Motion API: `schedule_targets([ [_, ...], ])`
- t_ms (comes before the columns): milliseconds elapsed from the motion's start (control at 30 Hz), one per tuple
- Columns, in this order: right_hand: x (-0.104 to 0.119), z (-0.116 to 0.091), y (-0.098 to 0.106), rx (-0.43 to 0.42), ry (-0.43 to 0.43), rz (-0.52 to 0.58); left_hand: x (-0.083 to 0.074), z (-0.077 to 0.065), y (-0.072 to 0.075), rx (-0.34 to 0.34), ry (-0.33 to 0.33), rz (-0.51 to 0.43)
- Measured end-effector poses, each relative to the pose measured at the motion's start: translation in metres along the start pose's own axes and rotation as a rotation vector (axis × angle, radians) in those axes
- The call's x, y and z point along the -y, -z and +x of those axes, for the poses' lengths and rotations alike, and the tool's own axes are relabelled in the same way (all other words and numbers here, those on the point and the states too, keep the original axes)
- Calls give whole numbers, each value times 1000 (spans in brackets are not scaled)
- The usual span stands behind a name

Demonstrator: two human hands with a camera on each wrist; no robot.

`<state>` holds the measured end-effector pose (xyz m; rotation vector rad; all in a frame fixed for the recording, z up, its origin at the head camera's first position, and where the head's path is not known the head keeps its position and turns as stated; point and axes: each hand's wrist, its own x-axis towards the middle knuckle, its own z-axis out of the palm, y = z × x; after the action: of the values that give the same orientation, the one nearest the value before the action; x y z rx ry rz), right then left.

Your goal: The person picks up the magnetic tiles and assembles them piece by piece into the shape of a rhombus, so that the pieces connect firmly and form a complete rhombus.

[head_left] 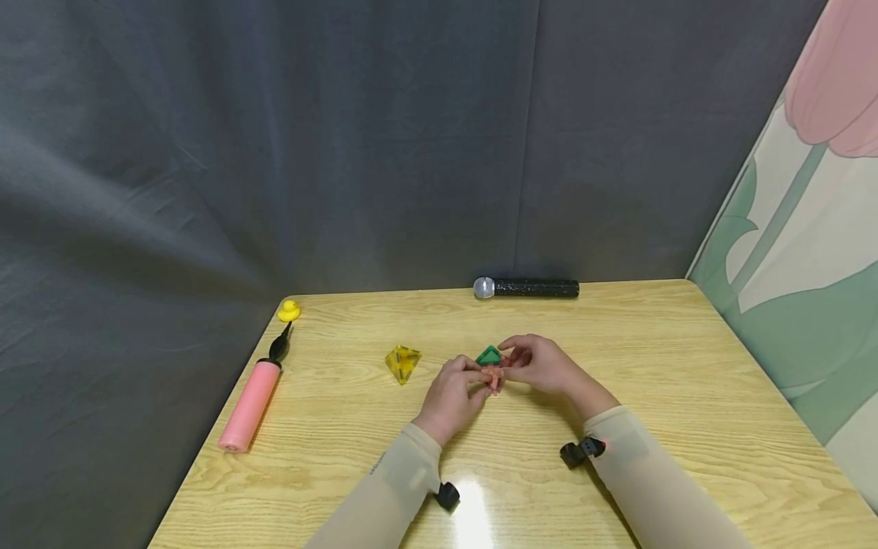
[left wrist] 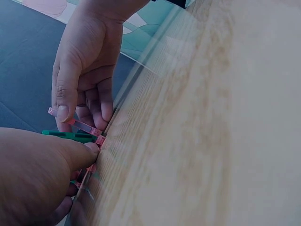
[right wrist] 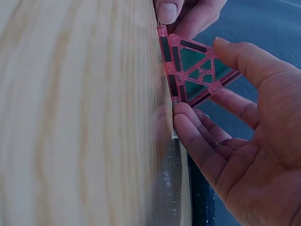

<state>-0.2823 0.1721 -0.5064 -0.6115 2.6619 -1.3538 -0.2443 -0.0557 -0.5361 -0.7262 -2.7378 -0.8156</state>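
Both hands are at a small cluster of translucent magnetic tiles on the table. A pink triangular magnetic tile [right wrist: 202,70] stands raised, held by my right hand [head_left: 545,366] between thumb and fingers. Along the tabletop lies a second pink magnetic tile [right wrist: 168,66], seen edge-on, which my left hand [head_left: 453,398] pinches at its near end. Just behind them is a green magnetic tile [head_left: 489,355], partly covered by the pink pieces. In the left wrist view the left thumb [left wrist: 87,153] covers part of the pink tile.
Left of the hands sits a yellow pyramid of magnetic tiles [head_left: 402,364]. A black microphone [head_left: 535,287] lies along the back edge. At the table's left edge are a pink hand pump [head_left: 251,404] and a yellow rubber duck [head_left: 289,311]. A dark curtain [head_left: 411,152] hangs behind.
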Motion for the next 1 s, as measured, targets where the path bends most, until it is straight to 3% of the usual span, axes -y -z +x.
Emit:
schedule_targets([
  [167, 0, 0, -1, -12, 26, -33, 0, 0, 0, 8, -3, -6],
  [1000, 0, -1, 0, 9, -3, -21, 3, 1, -3, 1, -37, -14],
])
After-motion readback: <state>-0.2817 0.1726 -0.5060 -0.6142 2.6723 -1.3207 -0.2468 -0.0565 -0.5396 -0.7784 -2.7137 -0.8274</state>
